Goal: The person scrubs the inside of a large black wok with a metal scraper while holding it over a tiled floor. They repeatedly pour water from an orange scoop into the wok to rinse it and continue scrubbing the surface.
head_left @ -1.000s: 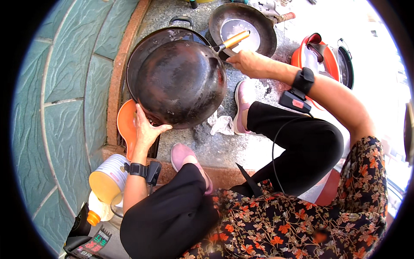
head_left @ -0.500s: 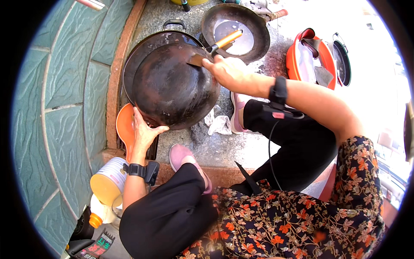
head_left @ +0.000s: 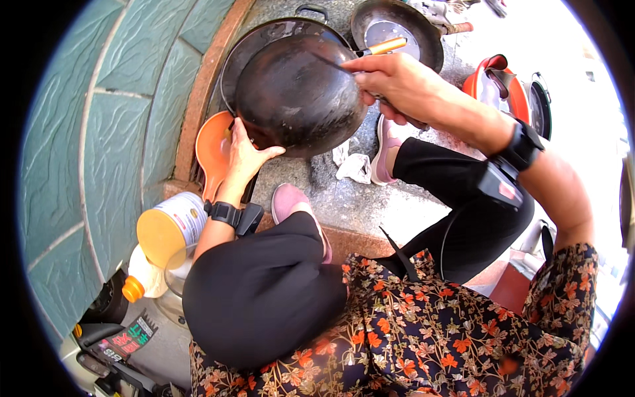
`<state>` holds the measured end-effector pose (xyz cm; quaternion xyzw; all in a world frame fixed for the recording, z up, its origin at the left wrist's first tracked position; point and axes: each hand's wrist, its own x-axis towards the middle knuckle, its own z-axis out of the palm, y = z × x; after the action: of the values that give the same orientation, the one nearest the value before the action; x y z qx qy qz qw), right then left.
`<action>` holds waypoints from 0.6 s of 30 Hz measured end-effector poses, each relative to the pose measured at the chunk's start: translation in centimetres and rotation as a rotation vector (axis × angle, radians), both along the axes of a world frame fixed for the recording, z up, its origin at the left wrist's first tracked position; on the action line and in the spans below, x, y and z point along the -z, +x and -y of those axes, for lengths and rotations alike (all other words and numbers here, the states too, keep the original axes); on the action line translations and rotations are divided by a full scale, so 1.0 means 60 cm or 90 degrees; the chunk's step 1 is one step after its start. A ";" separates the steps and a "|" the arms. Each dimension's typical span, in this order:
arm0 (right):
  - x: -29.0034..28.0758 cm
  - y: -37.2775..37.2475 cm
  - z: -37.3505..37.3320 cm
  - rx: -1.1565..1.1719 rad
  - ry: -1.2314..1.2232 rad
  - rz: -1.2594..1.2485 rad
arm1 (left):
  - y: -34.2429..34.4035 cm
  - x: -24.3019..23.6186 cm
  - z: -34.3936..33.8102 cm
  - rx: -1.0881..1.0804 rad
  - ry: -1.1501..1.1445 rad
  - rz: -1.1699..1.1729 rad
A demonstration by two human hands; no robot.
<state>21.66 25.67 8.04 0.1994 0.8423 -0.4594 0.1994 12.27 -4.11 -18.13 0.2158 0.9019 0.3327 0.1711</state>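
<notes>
A blackened wok (head_left: pixel 297 99) is tipped bottom-up, its scorched underside facing me. It leans over a wider black pan (head_left: pixel 233 73) with a loop handle at the far end. My left hand (head_left: pixel 250 153) grips the wok's near rim, thumb spread along the edge. In my right hand (head_left: pixel 403 83) is a flat metal scraper (head_left: pixel 324 61), its thin blade against or just over the wok's underside. The lower end of its handle sticks out below my fist. Just beyond, an orange-handled tool (head_left: pixel 387 46) rests with its head hidden. An orange dipper (head_left: pixel 213 149) lies beside my left hand.
Another wok (head_left: pixel 433 49) with liquid inside stands far right. An orange basin (head_left: pixel 519 102) holds dark pieces, beside a black pan (head_left: pixel 540 109). Crumpled white plastic (head_left: pixel 355 168) lies near my shoe. A yellow-topped tub (head_left: pixel 161 238) and orange-capped bottle (head_left: pixel 149 278) stand left, along the green wall (head_left: pixel 119 132).
The whole view has shifted, so things sit higher and further right. My right hand has turned; the scraper's blade, broad before, now appears edge-on. My left hand keeps its grip on the rim.
</notes>
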 end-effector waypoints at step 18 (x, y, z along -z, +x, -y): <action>0.150 -0.012 0.095 -0.568 0.566 -0.252 | 0.038 0.012 0.019 -0.043 0.085 -0.022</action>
<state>20.94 19.99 -0.96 -0.1937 0.9743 0.0310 0.1107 14.57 -5.22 -18.85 0.2017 0.8873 0.3941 0.1295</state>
